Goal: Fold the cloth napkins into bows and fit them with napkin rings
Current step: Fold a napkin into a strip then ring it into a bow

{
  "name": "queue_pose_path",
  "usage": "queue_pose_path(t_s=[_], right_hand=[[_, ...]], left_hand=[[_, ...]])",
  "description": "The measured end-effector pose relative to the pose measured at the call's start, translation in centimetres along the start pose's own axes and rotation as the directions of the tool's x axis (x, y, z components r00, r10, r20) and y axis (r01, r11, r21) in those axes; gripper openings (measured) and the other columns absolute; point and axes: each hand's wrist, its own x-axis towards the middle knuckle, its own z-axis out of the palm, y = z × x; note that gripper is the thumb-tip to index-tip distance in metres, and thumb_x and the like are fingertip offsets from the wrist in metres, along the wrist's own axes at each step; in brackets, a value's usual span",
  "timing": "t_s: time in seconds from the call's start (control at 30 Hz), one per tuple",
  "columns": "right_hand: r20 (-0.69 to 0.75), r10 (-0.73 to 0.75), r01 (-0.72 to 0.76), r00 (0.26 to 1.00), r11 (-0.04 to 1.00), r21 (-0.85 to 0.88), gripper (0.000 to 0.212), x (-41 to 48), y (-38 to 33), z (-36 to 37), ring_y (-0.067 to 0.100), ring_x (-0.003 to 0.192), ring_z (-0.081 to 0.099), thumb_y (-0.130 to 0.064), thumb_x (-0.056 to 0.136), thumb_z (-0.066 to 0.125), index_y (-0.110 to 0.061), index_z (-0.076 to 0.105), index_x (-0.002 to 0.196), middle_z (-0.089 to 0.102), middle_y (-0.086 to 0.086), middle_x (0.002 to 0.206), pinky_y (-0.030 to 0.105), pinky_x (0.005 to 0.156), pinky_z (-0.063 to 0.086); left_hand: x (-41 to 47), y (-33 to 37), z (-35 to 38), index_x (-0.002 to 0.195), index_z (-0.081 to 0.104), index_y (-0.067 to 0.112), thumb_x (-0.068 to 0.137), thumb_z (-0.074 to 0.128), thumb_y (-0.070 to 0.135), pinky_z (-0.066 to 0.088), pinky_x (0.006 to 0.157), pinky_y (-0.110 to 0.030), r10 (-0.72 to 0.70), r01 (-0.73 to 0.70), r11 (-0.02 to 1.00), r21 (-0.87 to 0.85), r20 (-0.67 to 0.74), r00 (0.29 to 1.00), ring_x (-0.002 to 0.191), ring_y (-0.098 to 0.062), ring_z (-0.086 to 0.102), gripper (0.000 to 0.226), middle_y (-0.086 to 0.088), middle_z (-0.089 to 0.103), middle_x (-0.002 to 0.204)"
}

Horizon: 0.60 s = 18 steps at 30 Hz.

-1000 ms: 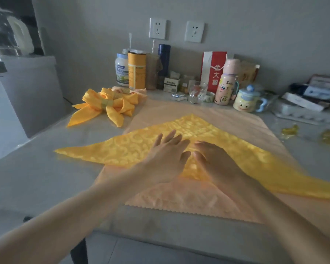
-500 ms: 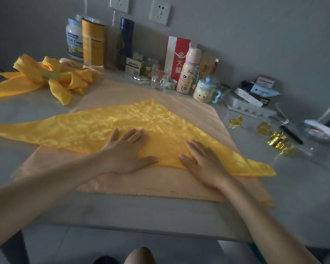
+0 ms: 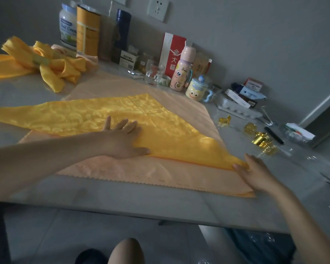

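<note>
A yellow patterned napkin [image 3: 107, 115], folded into a wide triangle, lies flat on a peach cloth [image 3: 160, 174] on the table. My left hand [image 3: 122, 138] presses flat on the napkin's near edge, fingers straight. My right hand [image 3: 255, 172] rests on the napkin's right tip, fingers laid over the corner. At the far left sits a finished yellow bow [image 3: 44, 63] with a ring round its middle. Gold napkin rings [image 3: 259, 138] lie scattered to the right of the cloth.
Along the wall stand cans [image 3: 88, 31], a dark flask [image 3: 122, 33], a red bag [image 3: 171, 52], a pink bottle [image 3: 183, 69], a glass [image 3: 153, 74] and a smiley mug [image 3: 195, 90]. Boxes [image 3: 242, 100] and a pen [image 3: 273, 135] lie at right. The table's near edge [image 3: 141, 212] is close.
My hands have spread apart along the napkin's near edge: the right slid out to the right tip, the left stayed near the middle. The view has swung rightward.
</note>
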Motion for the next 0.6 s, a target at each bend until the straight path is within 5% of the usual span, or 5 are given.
queue_pose_path(t_s=[0.13,0.27,0.47,0.53,0.6], right_hand=[[-0.322,-0.263,0.301,0.910,0.951,0.074,0.041,-1.2,-6.7,-1.2,0.026,0.126,0.045,-0.007,0.091,0.053,-0.004,0.049,0.132,0.050,0.012,0.135,0.029,0.103,0.033],[-0.282,-0.533,0.584,0.798,0.799,0.144,0.034,-2.0,-15.9,0.7,0.017,0.127,0.044,-0.004,0.095,0.042,-0.010,0.056,0.125,0.052,0.004,0.135,0.018,0.101,0.028],[-0.206,-0.527,0.566,0.824,0.763,0.313,0.032,0.2,-20.0,2.9,0.016,0.125,0.047,-0.008,0.095,0.047,-0.012,0.055,0.126,0.054,0.003,0.133,0.010,0.087,0.030],[-0.252,-0.476,0.539,0.842,0.746,0.392,0.029,1.7,-20.5,2.8,0.016,0.118,0.053,-0.006,0.092,0.050,-0.010,0.061,0.119,0.060,0.004,0.125,0.010,0.083,0.033],[-0.316,-0.399,0.507,0.861,0.729,0.460,0.027,3.2,-20.2,2.2,0.018,0.111,0.058,-0.002,0.090,0.051,-0.008,0.066,0.112,0.065,0.006,0.117,0.013,0.083,0.037]], left_hand=[[0.0,2.6,-0.6,0.151,-0.002,0.021,0.098,0.015,0.052,-0.018,0.111,-0.053,0.107,-0.097,0.992,0.076,-0.145,0.984,0.144,-0.019,-0.015,0.064,-0.003,-0.014,0.158],[0.9,4.0,0.1,0.150,-0.004,0.018,0.097,0.012,0.054,-0.017,0.112,-0.053,0.054,-0.055,0.998,-0.006,-0.173,0.983,0.144,-0.019,-0.014,0.066,-0.004,-0.012,0.158],[1.5,4.6,1.1,0.150,-0.009,0.022,0.094,0.013,0.061,-0.010,0.114,-0.053,0.002,-0.016,0.988,-0.154,-0.089,0.996,0.144,-0.019,-0.015,0.072,-0.003,-0.015,0.157],[2.5,3.3,-0.3,0.151,0.004,0.023,0.097,0.017,0.056,-0.006,0.116,-0.051,-0.037,-0.007,0.933,-0.359,-0.116,0.993,0.146,-0.019,-0.007,0.064,-0.002,-0.006,0.159],[3.9,0.3,-2.1,0.147,0.025,0.022,0.100,0.023,0.045,0.014,0.115,-0.047,-0.099,-0.033,0.874,-0.485,-0.244,0.965,0.143,-0.022,0.017,0.052,-0.004,0.016,0.157]])
